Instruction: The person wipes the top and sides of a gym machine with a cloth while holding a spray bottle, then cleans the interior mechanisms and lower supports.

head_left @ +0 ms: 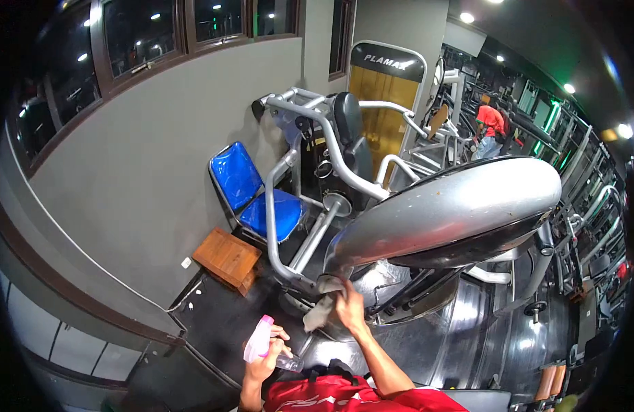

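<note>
My left hand (267, 356) is wrapped round a spray bottle (260, 340) with a pink and white top, low in the view; the clear body shows below my fingers. In my right hand (349, 306) is a grey cloth (321, 312), which hangs down to the left of my fingers. The cloth touches the lower left end of a large silver curved machine housing (440, 213). Part of the cloth and the fingertips are hard to make out against the frame there.
A blue chair (272, 209) and a small wooden stool (228, 255) stand by the grey wall at left. Behind the housing is a silver-framed exercise machine (331, 147). Further off, a person in a red shirt (492, 122) bends among gym equipment. A dumbbell (535, 309) lies on the floor at right.
</note>
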`<state>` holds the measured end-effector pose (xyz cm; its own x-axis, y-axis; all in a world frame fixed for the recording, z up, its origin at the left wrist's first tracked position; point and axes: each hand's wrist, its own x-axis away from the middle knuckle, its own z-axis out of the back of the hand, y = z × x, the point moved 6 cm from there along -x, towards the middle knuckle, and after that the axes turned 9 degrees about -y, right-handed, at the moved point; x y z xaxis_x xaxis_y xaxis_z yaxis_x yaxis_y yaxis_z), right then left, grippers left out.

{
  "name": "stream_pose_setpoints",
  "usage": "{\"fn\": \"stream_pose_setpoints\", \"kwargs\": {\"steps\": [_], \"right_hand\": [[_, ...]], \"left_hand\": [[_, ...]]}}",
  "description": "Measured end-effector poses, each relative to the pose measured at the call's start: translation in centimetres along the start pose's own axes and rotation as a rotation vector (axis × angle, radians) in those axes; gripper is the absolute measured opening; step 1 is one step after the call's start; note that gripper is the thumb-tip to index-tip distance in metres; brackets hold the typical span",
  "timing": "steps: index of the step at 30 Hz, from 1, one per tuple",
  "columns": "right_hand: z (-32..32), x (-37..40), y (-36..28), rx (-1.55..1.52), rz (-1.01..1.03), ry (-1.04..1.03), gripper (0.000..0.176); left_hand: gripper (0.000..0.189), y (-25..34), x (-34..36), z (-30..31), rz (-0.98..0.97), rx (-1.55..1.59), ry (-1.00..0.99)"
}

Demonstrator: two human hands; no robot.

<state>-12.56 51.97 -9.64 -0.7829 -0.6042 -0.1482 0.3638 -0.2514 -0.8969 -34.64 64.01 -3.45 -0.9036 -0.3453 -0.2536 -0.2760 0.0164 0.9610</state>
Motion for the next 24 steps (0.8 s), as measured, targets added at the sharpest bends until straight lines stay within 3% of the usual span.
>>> {"fn": "stream_pose_setpoints", "kwargs": {"steps": [2, 5, 6, 8, 10, 12, 16, 17, 20, 22, 24], "right_hand": [[0.6, 1.2, 0.0, -0.085, -0.046, 0.142, 0.038], [2.2, 3.5, -1.7, -0.194, 0.264, 0.388, 0.036], [3.5, 4.6, -6.3, -0.208, 0.391, 0.545, 0.034], [5.4, 6.1, -9.1, -0.297, 0.360, 0.728, 0.037], [8.2, 7.6, -14.9, -0.197, 0.557, 0.862, 0.051], [11.3, 8.8, -15.2, -0.345, 0.472, 1.121, 0.071], [15.8, 8.9, -22.6, -0.102, 0.599, 1.289, 0.070], [16.6, 8.2, -23.2, -0.038, 0.644, 1.353, 0.058], [16.7, 4.2, -23.5, 0.399, 0.684, 1.086, 0.035], [13.8, 2.4, -24.0, 0.844, 0.532, 1.022, 0.029], [11.2, 1.9, -21.6, 0.829, 0.508, 0.954, 0.022]], "left_hand": [[0.025, -0.1, -0.3, 1.3, 0.014, 0.079, 0.011], [0.021, -0.7, -1.3, 2.3, 0.037, 0.159, -0.013], [0.022, -0.9, -1.7, 2.5, 0.035, 0.148, -0.044], [0.022, -1.0, -2.5, 2.6, 0.044, 0.175, -0.080], [0.021, -0.8, -3.1, 2.2, 0.037, 0.154, -0.145], [0.021, -0.5, -3.3, 2.0, 0.031, 0.145, -0.169], [0.020, -0.9, -3.2, 1.9, 0.058, 0.200, -0.197], [0.021, -1.2, -3.1, 1.8, 0.066, 0.203, -0.196], [0.022, -1.4, -2.9, 1.6, 0.078, 0.210, -0.185], [0.022, -1.3, -2.6, 1.6, 0.085, 0.211, -0.175], [0.022, -1.2, -2.4, 1.6, 0.105, 0.213, -0.152]]}}
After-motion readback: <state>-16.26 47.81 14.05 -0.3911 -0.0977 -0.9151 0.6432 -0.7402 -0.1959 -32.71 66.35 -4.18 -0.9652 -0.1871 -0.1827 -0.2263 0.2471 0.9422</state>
